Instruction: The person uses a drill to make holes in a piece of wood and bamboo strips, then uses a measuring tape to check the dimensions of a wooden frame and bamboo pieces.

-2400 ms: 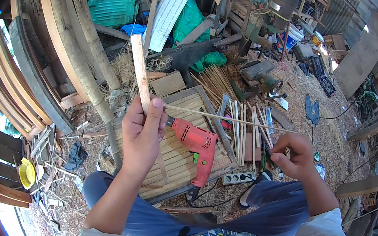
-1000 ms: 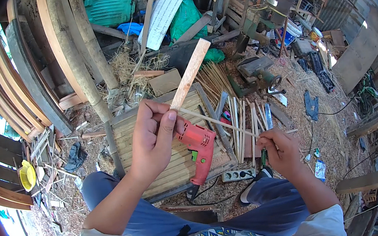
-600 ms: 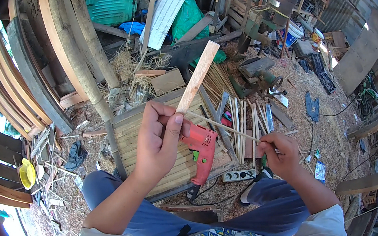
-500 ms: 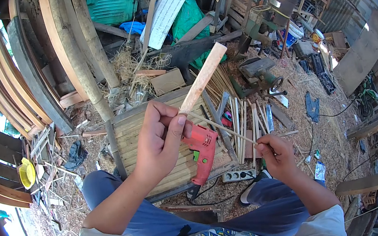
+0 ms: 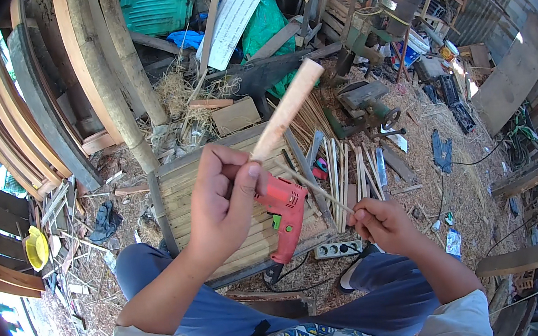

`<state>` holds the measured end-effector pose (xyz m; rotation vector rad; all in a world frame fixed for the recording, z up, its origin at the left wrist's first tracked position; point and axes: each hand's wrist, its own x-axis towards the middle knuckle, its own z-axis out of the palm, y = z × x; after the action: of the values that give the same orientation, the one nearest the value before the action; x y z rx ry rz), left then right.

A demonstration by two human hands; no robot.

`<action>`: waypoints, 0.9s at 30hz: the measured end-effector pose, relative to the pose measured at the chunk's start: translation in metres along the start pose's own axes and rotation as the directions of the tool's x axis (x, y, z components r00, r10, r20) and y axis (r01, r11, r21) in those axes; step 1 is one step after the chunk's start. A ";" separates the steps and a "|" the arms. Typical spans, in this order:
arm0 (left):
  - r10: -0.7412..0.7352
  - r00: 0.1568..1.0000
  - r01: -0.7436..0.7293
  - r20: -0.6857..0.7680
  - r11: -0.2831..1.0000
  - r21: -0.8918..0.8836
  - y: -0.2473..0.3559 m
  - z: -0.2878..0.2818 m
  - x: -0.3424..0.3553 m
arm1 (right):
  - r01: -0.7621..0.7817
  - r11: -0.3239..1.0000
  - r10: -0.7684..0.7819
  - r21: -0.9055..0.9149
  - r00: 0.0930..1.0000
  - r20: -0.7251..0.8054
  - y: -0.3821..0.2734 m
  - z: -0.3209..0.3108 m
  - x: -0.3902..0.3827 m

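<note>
Gripping a flat bamboo slat [image 5: 285, 109] in my left hand [image 5: 223, 203], I have its lower end pinched between thumb and curled fingers at the middle of the frame, while the rest slants up and to the right above my knuckles. My right hand [image 5: 381, 221], lower and to the right of centre, is closed around one end of a thin bamboo stick [image 5: 314, 186]; that stick runs up and to the left until its far tip meets the slat just beside my left thumb. Below both hands lies a slatted bamboo panel [image 5: 185, 191], and a red electric drill [image 5: 283, 216] rests on its right part, nose toward the upper left. A white power strip [image 5: 338, 249] sits on the ground just below the panel's edge, near my right wrist. Loose bamboo strips [image 5: 349, 172] lie fanned out right of the drill. A green plastic crate [image 5: 158, 8] stands at the upper left of the frame; I cannot tell what is in it. A small yellow bowl [image 5: 36, 247] sits at the far left edge.
</note>
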<state>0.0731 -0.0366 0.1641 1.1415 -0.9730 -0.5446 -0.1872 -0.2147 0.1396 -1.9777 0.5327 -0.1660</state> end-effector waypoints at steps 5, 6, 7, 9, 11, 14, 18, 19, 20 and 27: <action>0.032 0.992 -0.027 -0.121 0.999 0.044 0.002 0.000 0.004 | -0.013 1.000 0.015 0.011 0.987 -0.161 0.020 -0.011 0.013; 0.054 0.992 -0.034 -0.116 0.986 0.166 -0.001 -0.001 0.005 | 0.005 1.000 -0.005 -0.001 0.974 -0.226 0.023 -0.013 0.016; 0.075 0.991 -0.041 -0.109 0.957 0.288 -0.002 -0.002 0.005 | 0.006 1.000 -0.006 -0.001 0.974 -0.224 0.025 -0.013 0.018; 0.062 0.991 -0.029 -0.119 0.965 0.261 -0.003 -0.002 0.005 | 0.014 0.999 -0.026 -0.038 0.940 -0.339 0.029 -0.012 0.022; 0.047 0.991 -0.017 -0.124 0.973 0.232 -0.004 -0.002 0.007 | 0.006 1.000 -0.013 -0.024 0.943 -0.333 0.034 -0.014 0.021; 0.010 0.992 0.017 -0.127 0.977 0.214 -0.006 -0.004 0.008 | 0.038 0.999 -0.037 -0.002 0.942 -0.335 0.032 -0.010 0.022; -0.070 0.986 0.076 -0.152 0.996 0.036 -0.007 -0.004 0.009 | 0.053 0.998 -0.063 -0.039 0.940 -0.336 0.027 -0.010 0.022; -0.143 0.977 0.134 -0.157 0.989 -0.066 -0.007 -0.005 0.010 | 0.051 0.998 -0.060 -0.037 0.939 -0.339 0.027 -0.011 0.021; -0.144 0.978 0.136 -0.153 0.989 -0.065 -0.007 -0.005 0.011 | 0.059 0.995 -0.080 -0.075 0.943 -0.323 0.027 -0.012 0.021; -0.280 0.951 0.265 -0.131 0.956 -0.125 -0.008 -0.009 0.015 | 0.072 0.994 -0.098 -0.086 0.929 -0.357 0.033 -0.010 0.022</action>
<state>0.0893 -0.0464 0.1612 1.2103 -0.6539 -0.7149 -0.1808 -0.2444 0.1128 -2.0518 0.6957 -0.5810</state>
